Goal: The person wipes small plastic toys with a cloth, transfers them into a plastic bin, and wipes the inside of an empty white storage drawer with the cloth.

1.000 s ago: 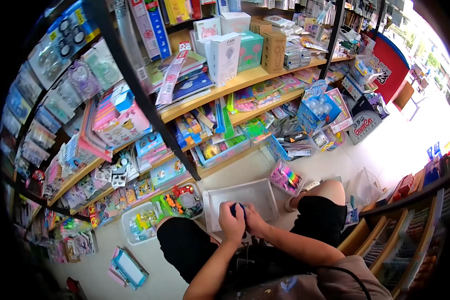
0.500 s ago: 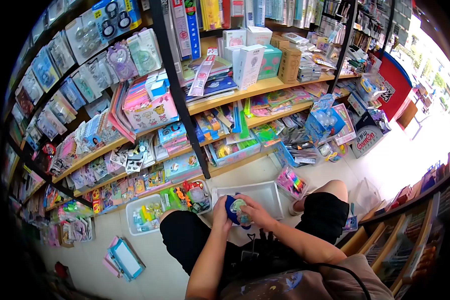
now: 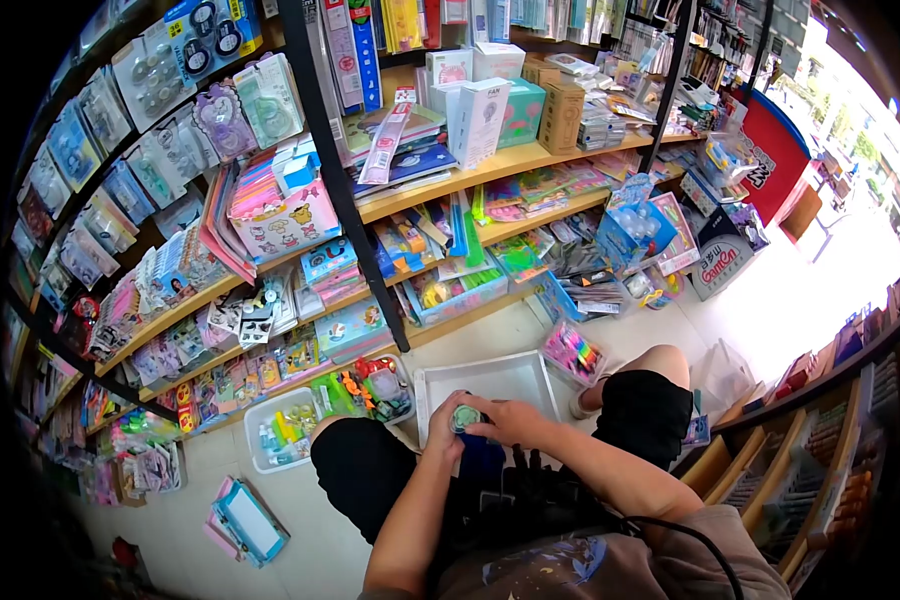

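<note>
My left hand (image 3: 443, 425) is wrapped round a small round green item (image 3: 464, 417) with a dark blue edge. From the right, my right hand (image 3: 510, 422) reaches over the same item with its fingers bent against it. Dark blue material (image 3: 482, 458) hangs just below my hands, partly hidden by them. Both hands are above my lap, over the near edge of a white tray (image 3: 538, 372). What the item is cannot be made out.
Clear bins of colourful toys (image 3: 254, 440) stand left of the tray, and a tub of bright pieces (image 3: 573, 352) stands at its right. Stocked shelves (image 3: 510, 166) run across the front. A blue-framed item (image 3: 253, 522) lies on the floor at left.
The blue item has been turned and lowered between my hands, so its green round part now faces up. My right hand has come over its top. The head view has shifted slightly.
</note>
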Available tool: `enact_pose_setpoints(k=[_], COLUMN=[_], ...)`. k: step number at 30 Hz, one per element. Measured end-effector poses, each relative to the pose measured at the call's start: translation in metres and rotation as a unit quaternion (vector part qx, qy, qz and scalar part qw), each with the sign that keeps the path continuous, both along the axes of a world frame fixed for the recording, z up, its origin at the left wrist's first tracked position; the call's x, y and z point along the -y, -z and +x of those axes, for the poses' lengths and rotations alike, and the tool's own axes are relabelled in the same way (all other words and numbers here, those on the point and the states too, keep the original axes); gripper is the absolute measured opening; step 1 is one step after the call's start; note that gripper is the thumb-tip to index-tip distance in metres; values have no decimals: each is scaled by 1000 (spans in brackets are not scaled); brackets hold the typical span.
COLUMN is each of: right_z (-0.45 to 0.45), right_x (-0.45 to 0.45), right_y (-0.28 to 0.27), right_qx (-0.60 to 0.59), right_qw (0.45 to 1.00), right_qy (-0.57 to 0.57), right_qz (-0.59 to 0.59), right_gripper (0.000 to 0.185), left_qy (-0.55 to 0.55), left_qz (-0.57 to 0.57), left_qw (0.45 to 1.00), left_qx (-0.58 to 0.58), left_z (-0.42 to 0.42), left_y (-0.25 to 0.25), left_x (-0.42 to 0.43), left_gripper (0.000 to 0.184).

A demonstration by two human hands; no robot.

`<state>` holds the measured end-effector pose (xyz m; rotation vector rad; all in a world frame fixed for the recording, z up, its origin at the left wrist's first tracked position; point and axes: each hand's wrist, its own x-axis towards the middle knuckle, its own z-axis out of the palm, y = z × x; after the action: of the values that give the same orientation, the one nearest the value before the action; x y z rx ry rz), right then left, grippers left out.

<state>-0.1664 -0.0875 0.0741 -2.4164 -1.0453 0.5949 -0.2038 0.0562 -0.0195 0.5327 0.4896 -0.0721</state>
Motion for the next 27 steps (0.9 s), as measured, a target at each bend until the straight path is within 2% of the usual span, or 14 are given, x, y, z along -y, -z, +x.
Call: enact_pose_setpoints(k=[3,6,9,13,16,18,23,25,27], right_z=[-2,-5,-11,-14,-7,-4,-3,-4,-5], right_x=[4,5,6,8,10,11,12,12,13], right_y=[2,3,2,-2,11,12,20,25,25], right_qx=[35,48,56,24,43,23,-8,11,36], right_qw=[999,999,998,993,973,974,966,966,974], right_qy=[-10,2,34,102,165,169,218,230,200], right_qz=[-17,-19,14,63,155,146,142,120,100], right_gripper=[53,50,48,46,46,46,48,49,48], left_qy=[81,105,127,109,91,92,12,-20,-34], left_qz=[-37,-25,1,19,11,10,11,14,74], left_qw=[996,994,989,994,996,996,1000,1000,996], left_qx=[32,28,78,19,-17,-15,5,10,41], left_z=[-6,-4,-2,-5,-5,-5,4,4,1], left_y=[-16,-13,-7,-31,-39,-38,1,-11,-34], left_x=[0,0,-4,6,14,16,-2,-2,5], left_gripper=[13,14,18,22,22,21,26,21,14])
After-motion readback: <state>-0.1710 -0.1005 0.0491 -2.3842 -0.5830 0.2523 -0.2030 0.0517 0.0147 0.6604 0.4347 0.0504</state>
